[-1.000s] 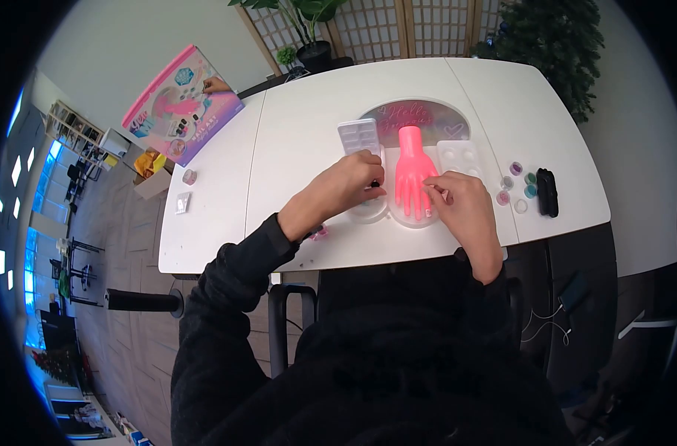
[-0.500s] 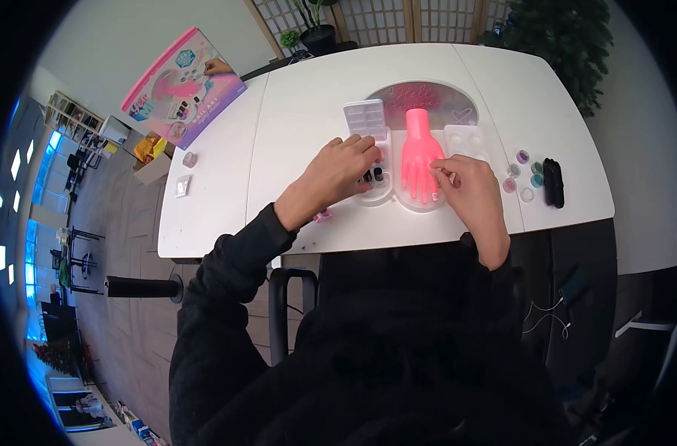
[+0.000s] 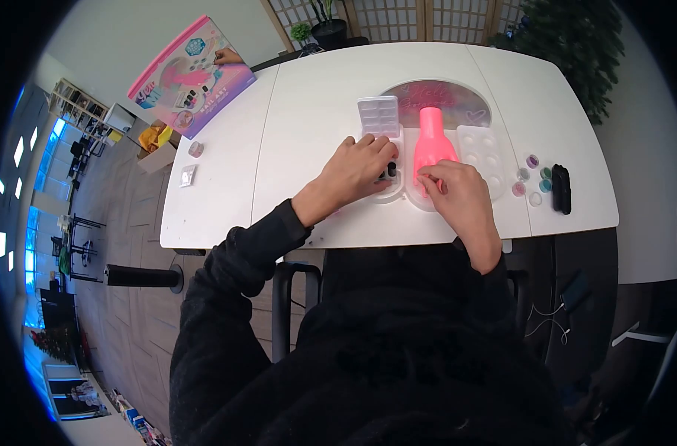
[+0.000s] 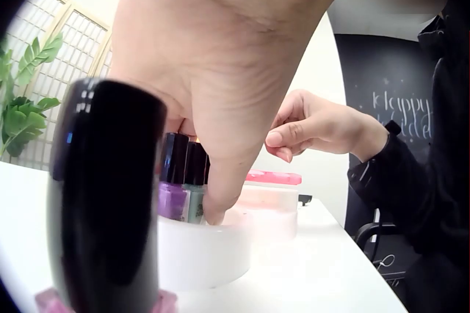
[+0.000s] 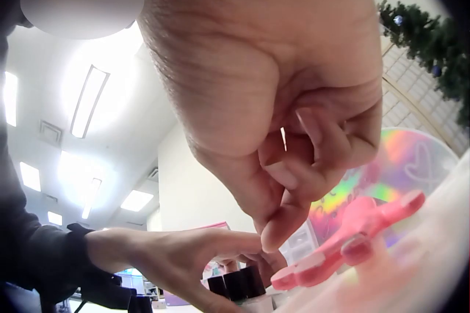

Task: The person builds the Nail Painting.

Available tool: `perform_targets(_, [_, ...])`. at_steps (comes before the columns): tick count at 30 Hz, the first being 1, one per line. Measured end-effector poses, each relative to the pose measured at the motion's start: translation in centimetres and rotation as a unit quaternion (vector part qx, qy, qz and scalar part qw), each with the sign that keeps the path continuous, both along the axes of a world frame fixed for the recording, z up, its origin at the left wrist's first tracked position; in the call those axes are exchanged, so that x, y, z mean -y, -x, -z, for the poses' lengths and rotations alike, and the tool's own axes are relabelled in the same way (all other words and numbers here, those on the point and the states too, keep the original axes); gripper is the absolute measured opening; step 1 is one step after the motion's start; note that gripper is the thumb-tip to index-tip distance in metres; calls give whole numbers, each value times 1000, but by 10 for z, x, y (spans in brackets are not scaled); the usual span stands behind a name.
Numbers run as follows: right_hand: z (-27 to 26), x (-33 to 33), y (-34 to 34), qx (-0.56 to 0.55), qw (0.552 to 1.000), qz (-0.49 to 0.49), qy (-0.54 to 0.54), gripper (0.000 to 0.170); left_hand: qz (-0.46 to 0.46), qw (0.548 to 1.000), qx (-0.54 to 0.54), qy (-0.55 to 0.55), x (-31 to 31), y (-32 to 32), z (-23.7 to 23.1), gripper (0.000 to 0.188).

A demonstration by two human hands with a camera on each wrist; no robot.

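My left hand (image 3: 358, 169) reaches over several nail polish bottles (image 4: 175, 188) with black caps, which stand in a white round-ended holder (image 4: 202, 254). Its thumb tip is down at the holder's rim, with the fingers on the bottles' far side; I cannot tell whether they grip a bottle. My right hand (image 3: 461, 197) hovers over the fingers of a pink model hand (image 3: 433, 137), hiding most of them in the head view. Thumb and index fingertips (image 5: 272, 234) meet in a pinch, and nothing shows between them. Pink fingers (image 5: 352, 243) with pale tips show below it.
Left of the model hand, a compartment case (image 3: 379, 115) stands upright; a white welled palette (image 3: 481, 152) flanks its right. Small glitter pots (image 3: 532, 160) and a black case (image 3: 561, 189) lie further right. A nail art box (image 3: 193, 78) stands back left. Close to the left wrist camera looms a black cap (image 4: 110, 195).
The head view has shifted, moving the table's things rightward. My right hand has come over the model hand's fingers, which showed before. My left hand stays at the bottles.
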State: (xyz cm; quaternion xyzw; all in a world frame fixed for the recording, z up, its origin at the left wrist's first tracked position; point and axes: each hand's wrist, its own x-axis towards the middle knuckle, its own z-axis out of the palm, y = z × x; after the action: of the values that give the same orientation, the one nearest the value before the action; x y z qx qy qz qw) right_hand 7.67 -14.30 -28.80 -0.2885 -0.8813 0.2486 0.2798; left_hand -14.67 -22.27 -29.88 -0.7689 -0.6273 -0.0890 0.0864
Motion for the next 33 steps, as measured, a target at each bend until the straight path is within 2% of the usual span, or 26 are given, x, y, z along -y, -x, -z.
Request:
perform_targets(3, [1,-1,-1,-15,1000,1,-18,9,-7,1000,0,10,2,0,-4,50])
perform_targets(9, [-3,-1,-3,-10,1000,6,12,8,24,992,120,7,26,19,-50,52])
perform_targets(10, [-3,-1,-3,-10,1000,5,14,8,15,990,140,16,34,24,-56,49])
perform_targets(12, [-1,-1,-4,-7,1000,6,5,8,-67,982,166,61,58,27,-69,49])
perform_targets(13, [0,-1,-3,-6,1000,6,8,8,-67,982,166,64,71,28,-73,49])
perform_targets(14, [2,-1,-2,-9,1000,4,1,8,-114,973,169,110,83,28,-77,52])
perform_targets(15, [4,0,-1,-10,1000,1,-7,8,-161,959,172,155,93,28,-77,54])
perform_targets(18, [5,4,6,-17,1000,-15,-7,8,-184,942,220,176,112,35,-50,57])
perform_targets(19, [6,7,9,-16,1000,-19,-8,8,-171,941,246,159,115,36,-39,43])
perform_targets(20, [8,9,13,-21,999,-30,-4,8,-174,940,247,157,116,40,-26,43])
perform_targets(22, [7,16,21,-27,999,-43,-3,9,-118,932,323,117,115,44,-12,27])
perform_targets(23, [6,21,26,-22,998,-58,1,10,-127,929,332,107,114,41,-12,18])
perform_targets(26, [13,32,38,-6,994,-106,-10,19,-135,914,374,79,113,42,-13,19])
perform_targets(29, [13,52,54,-45,978,-199,-37,33,-152,904,388,94,114,51,-22,22])
perform_targets(33, [21,69,77,-16,975,-205,-80,32,-147,903,395,80,119,55,-36,24])
